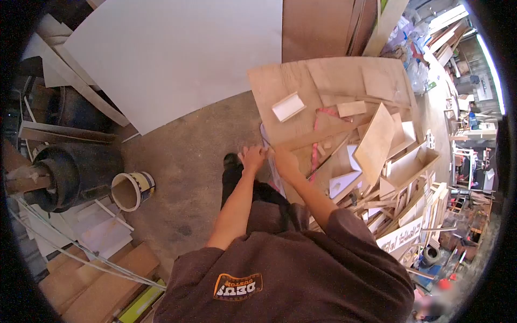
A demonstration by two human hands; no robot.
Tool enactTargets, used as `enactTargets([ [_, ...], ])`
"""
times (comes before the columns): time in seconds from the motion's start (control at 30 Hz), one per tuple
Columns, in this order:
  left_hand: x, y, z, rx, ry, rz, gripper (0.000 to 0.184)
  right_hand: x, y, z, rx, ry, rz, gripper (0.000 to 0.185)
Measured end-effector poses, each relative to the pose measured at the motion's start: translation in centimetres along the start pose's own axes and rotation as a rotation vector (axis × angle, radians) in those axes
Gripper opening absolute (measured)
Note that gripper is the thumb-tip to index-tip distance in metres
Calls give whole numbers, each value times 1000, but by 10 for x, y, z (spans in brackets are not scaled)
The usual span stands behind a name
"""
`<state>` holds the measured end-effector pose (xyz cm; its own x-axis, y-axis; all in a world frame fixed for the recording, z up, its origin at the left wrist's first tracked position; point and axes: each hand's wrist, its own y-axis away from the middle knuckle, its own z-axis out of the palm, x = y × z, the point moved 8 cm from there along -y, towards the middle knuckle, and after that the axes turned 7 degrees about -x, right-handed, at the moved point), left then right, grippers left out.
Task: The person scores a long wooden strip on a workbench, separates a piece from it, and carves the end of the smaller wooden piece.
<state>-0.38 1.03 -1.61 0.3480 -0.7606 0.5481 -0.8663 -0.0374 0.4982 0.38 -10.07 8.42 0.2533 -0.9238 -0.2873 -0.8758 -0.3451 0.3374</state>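
At far left a dark drum (86, 172) lies near a bucket (145, 188), whose mouth faces the camera and shows a brown inside. Between the bucket and the person's dark shoe (231, 160) runs a wide stretch of bare floor (183, 145), bounded above by the lower edge of a large white sheet (183, 54). The left hand (252, 159) has its fingers bent and slightly apart; the right hand (285, 161) holds its fingers close together, the fingertips meeting the left's. Whether either grip pinches something is too small to tell. A pale strip (273, 171) runs just beside them, along the left edge of the wooden surface (263, 89). On that surface sit a small white-lined tray (288, 107), a wood block (351, 109) and red tape (315, 156). Farther right, a board (375, 142) slants beside an open wooden box (414, 171), with scrap wood crowding below.
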Motion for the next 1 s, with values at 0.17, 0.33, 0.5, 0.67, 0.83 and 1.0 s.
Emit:
enactTargets([
  [0.17,-9,-3,12,18,-9,-31,25,-18,76,-57,-199,47,67,18],
  [0.33,2,9,-5,-46,0,-43,29,29,-18,46,94,-87,-79,20],
  [0.5,3,3,-4,37,38,-31,29,12,1,22,-173,84,143,20],
  [0.67,5,8,-4,33,1,-31,26,-18,69,-55,-293,40,132,22],
  [0.83,-7,1,12,-62,3,-40,25,19,-35,64,-236,138,4,19],
  [1.0,2,-1,-1,-41,61,-52,26,14,0,19,-85,-101,168,14],
])
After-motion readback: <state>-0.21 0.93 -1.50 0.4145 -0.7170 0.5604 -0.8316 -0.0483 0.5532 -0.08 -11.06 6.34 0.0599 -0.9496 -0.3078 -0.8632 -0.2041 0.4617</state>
